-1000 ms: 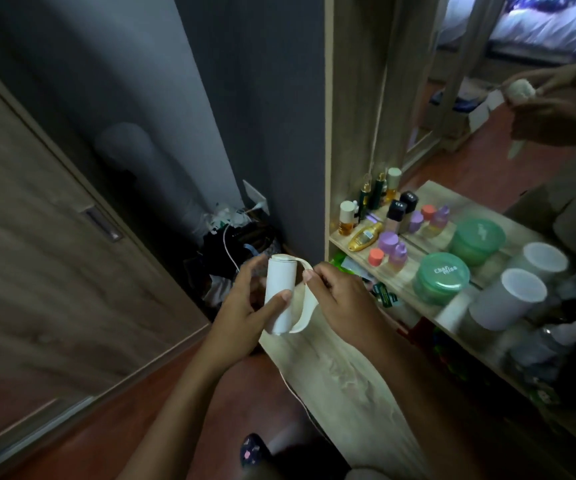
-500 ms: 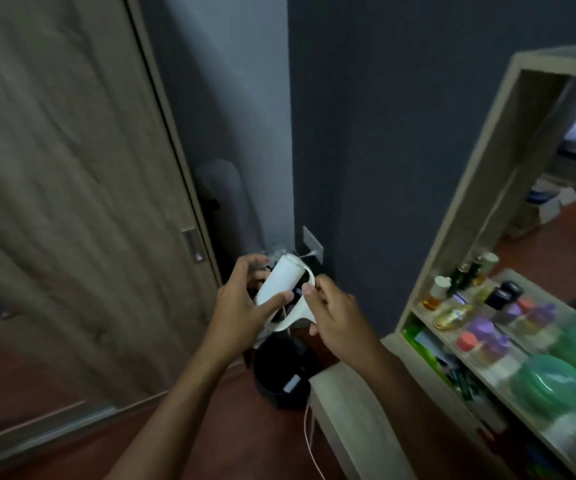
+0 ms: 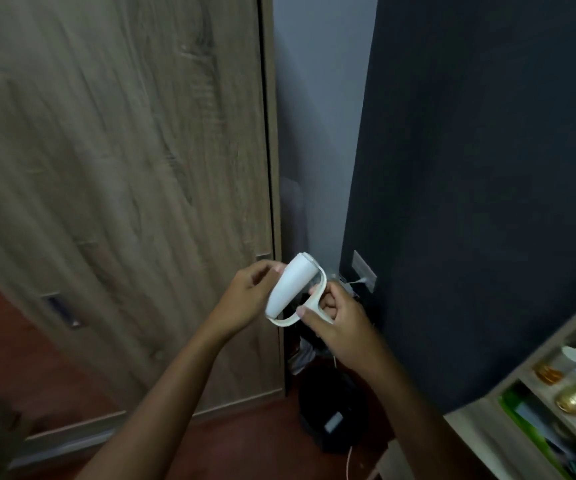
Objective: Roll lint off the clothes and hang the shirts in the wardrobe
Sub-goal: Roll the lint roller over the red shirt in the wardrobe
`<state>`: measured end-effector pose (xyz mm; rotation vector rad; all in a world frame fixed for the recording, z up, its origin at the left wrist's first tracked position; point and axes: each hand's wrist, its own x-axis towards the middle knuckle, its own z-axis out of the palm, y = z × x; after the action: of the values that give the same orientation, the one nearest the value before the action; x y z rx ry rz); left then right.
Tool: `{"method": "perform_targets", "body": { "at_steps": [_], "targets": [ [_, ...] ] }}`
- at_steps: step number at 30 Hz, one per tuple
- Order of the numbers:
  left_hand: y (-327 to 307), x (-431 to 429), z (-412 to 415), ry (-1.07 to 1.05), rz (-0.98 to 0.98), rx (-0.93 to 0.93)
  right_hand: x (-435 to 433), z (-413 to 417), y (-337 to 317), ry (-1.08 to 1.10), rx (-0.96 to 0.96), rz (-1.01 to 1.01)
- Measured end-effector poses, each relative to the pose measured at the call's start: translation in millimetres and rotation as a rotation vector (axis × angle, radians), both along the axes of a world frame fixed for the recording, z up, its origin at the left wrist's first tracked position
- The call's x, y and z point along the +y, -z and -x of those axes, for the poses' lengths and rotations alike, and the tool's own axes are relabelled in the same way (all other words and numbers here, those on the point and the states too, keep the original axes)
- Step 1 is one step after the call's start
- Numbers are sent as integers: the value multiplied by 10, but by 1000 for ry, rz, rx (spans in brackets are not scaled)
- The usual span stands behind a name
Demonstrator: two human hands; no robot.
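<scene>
A white lint roller (image 3: 288, 285) with a cream loop handle is held up in front of me, its roll tilted up to the right. My left hand (image 3: 245, 299) curls around the roll's left side. My right hand (image 3: 335, 317) grips the handle on the right. Behind them stands the wooden wardrobe (image 3: 123, 168), its sliding door closed, with a recessed pull low on the left. No clothes or shirts are in view.
A dark wall (image 3: 487, 168) runs on the right with a socket (image 3: 364, 271) and plugged-in cables. A black round bin or device (image 3: 328, 414) sits on the red-brown floor. A wooden dressing shelf (image 3: 539, 403) with bottles fills the lower right corner.
My view has swung left and upward from the dressing shelf to the wardrobe door. Both hands have kept the lint roller, now tilted more to the right.
</scene>
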<state>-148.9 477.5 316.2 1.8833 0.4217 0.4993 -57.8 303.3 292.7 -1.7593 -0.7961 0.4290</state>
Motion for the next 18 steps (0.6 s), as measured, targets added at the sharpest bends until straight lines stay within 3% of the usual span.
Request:
{"method": "perform_targets", "body": {
  "at_steps": [5, 12, 18],
  "targets": [
    [162, 484, -317, -61, 3, 112, 237, -209, 116, 36, 71, 38],
    [884, 1141, -942, -338, -261, 347, 702, -766, 462, 50, 127, 51],
    [1283, 1472, -1425, -430, -262, 548, 1107, -1285, 729, 42, 189, 48]
  ]
}}
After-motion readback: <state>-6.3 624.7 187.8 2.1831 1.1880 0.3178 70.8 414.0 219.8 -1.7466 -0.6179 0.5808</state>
